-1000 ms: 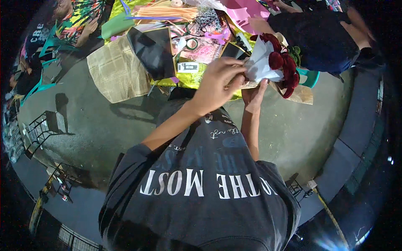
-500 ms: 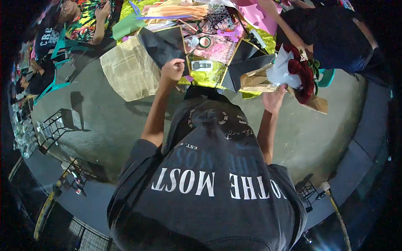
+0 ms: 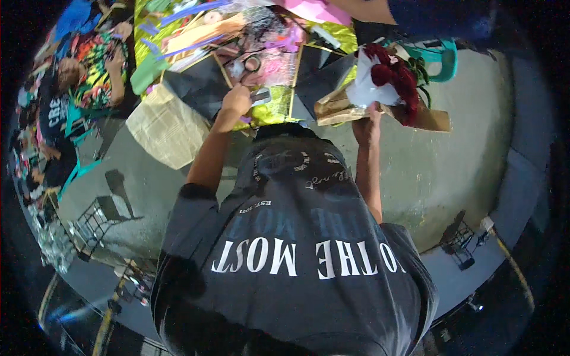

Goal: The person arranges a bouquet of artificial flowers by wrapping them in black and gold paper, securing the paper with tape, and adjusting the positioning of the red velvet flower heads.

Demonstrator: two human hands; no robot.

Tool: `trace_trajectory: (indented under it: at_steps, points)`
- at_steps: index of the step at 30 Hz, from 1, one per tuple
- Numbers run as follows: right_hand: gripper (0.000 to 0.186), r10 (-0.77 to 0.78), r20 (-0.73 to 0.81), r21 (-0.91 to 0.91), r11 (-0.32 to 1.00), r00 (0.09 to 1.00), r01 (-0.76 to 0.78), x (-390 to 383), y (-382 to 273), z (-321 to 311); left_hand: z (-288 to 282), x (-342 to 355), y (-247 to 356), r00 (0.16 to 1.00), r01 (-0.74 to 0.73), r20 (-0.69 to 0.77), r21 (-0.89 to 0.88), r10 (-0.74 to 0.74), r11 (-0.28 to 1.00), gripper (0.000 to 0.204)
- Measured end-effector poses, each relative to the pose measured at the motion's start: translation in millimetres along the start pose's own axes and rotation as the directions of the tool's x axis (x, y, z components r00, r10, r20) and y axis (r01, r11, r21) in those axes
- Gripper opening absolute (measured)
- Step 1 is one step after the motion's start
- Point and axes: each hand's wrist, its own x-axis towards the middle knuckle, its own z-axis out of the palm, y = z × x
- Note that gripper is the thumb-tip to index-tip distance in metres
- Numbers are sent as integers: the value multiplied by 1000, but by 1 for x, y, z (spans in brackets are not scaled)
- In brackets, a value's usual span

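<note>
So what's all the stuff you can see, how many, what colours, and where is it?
Bouquet: 1, dark red with white and brown paper, upper right
Gold-edged sheets: at least 2, black, upper middle
Printed sheet: 1, tan, left
Ring-shaped roll: 1, dark, upper middle
Small object: 1, grey and white, beside the left hand
Stick bundle: 1, peach, top
Thin strips: several, purple-blue, near the sticks
Big sheet: 1, pink, top
Shiny cover: 1, yellow, under the materials
Seats: at least 2, teal, left and right
Other people: several, mixed clothes, left and top right
Shirt: 1, dark grey, bottom
Hands: 2, bare; left's grip unclear, right holding the bouquet
</note>
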Motion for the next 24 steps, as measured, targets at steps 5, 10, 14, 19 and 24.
trace_trajectory:
  at_steps: [5, 10, 14, 19, 24]
  points:
    - [45, -103, 113, 101, 991, 988, 92, -2, 2, 5, -21, 16, -1, 958, 144, 277, -258, -70, 955, 30]
    - [43, -91, 82, 82, 993, 992, 85, 7, 4, 10, -24, 14, -1, 955, 193, 272, -273, -117, 942, 34]
    - [47, -98, 50, 88, 992, 994, 93, 9, 5, 17, -21, 0, 7, 988, 148, 89, -242, -130, 959, 31]
    - [46, -137, 12, 79, 988, 991, 135, 15, 6, 22, -17, -13, 18, 963, 267, 21, -222, -269, 938, 35]
    - [45, -142, 47, 102, 985, 989, 136, 15, -2, 42, -10, -21, 10, 930, 327, -43, -361, -366, 873, 31]
